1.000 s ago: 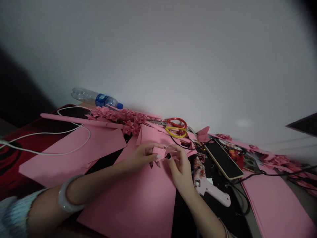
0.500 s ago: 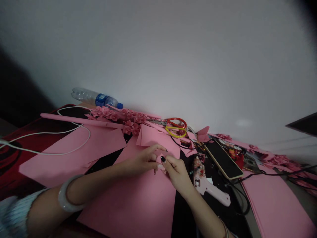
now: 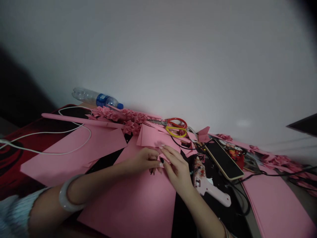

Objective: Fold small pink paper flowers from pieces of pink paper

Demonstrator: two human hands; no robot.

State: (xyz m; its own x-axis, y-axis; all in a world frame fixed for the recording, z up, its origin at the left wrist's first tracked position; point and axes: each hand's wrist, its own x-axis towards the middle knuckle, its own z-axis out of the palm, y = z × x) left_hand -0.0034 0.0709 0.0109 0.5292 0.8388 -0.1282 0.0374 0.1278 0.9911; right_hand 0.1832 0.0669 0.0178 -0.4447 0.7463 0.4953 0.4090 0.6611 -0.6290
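Between my two hands is a small folded piece of pink paper (image 3: 163, 157), partly covered by the fingers. My left hand (image 3: 148, 160) pinches it from the left, thumb on top and fingers curled underneath. From the right, my right hand (image 3: 177, 165) has its thumb pressed on the paper, with its forefingers stretched over the far side. Both hands are above a large pink paper sheet (image 3: 138, 201). Just beyond them lies a smaller stack of pink paper pieces (image 3: 150, 135). A pale pink glue gun (image 3: 210, 190) rests to the right of my right hand.
Scissors (image 3: 177, 127) with red and yellow handles lie at the back beside pink paper flowers (image 3: 133, 125). A phone (image 3: 225, 160) is on the right, near black cables and more pink sheets (image 3: 277, 201). A plastic bottle (image 3: 96, 97) and white cable (image 3: 49, 133) are on the left.
My right hand's fingers have uncurled and reach over the far side of the small paper. My left fingers have shifted slightly on it. Objects on the table have stayed put.
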